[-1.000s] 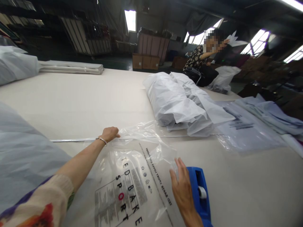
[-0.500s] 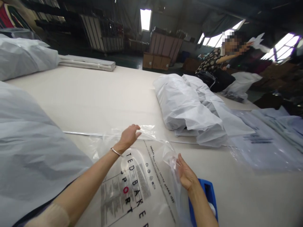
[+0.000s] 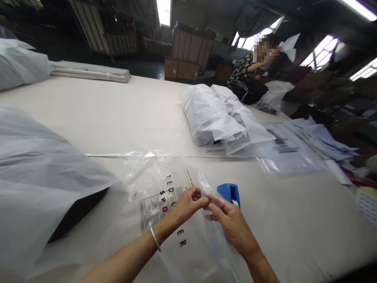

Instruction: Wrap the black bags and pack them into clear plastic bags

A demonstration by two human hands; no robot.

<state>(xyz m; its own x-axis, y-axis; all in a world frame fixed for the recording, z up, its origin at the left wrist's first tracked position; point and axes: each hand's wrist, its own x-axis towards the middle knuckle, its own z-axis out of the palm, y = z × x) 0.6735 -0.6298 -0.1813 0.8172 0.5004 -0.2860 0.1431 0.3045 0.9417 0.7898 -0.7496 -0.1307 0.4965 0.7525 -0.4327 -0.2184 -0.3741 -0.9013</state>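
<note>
A clear plastic bag (image 3: 171, 243) with black printed letters and a red O lies flat on the white table (image 3: 141, 114). My left hand (image 3: 191, 202), with a bracelet at the wrist, pinches the bag's right edge. Right beside it, my right hand (image 3: 225, 216) has its thumb and fingers on the same edge, some fingers behind the film. Just past my right hand stands a blue tape dispenser (image 3: 226, 191), partly covered by hand and film. A white-wrapped bundle (image 3: 44, 165) with something dark inside is left of the bag.
White-wrapped bundles (image 3: 209, 116) lie beyond the bag. Clear printed bags (image 3: 287, 147) and a stack of papers (image 3: 321, 137) are at the right. Flat white sheets (image 3: 91, 71) rest at the back left. A person (image 3: 250, 74) sits beyond the table holding up white material.
My left hand has come down and right along the bag, closing on its edge beside my right hand. More of the blue dispenser shows. The view has shifted right.
</note>
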